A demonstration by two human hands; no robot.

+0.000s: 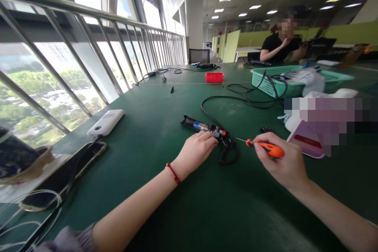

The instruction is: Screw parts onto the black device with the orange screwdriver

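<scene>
On the green table (pixel 165 189) lies an opened corded device (pixel 195 125), black-cased, with a silver and blue cylinder inside and coloured wires at its right end. My left hand (pixel 197 150) grips that wired end, the fingertips partly hidden behind the knuckles. An orange-handled screwdriver (pixel 269 149) is in my right hand (pixel 283 163). Its thin shaft points left toward the wires, a short gap away from them. The device's black cable (pixel 232 161) loops beside it. Just beyond my right hand sits a small black part (pixel 265 130).
A green basket (pixel 267 82) with cables and bags stands at the back right, near a red tray (pixel 214 77). A propped phone (pixel 307 139) is at right. A white power bank (pixel 106 123) and a dark phone (pixel 65 175) lie left. Across the table sits a person (pixel 280 49).
</scene>
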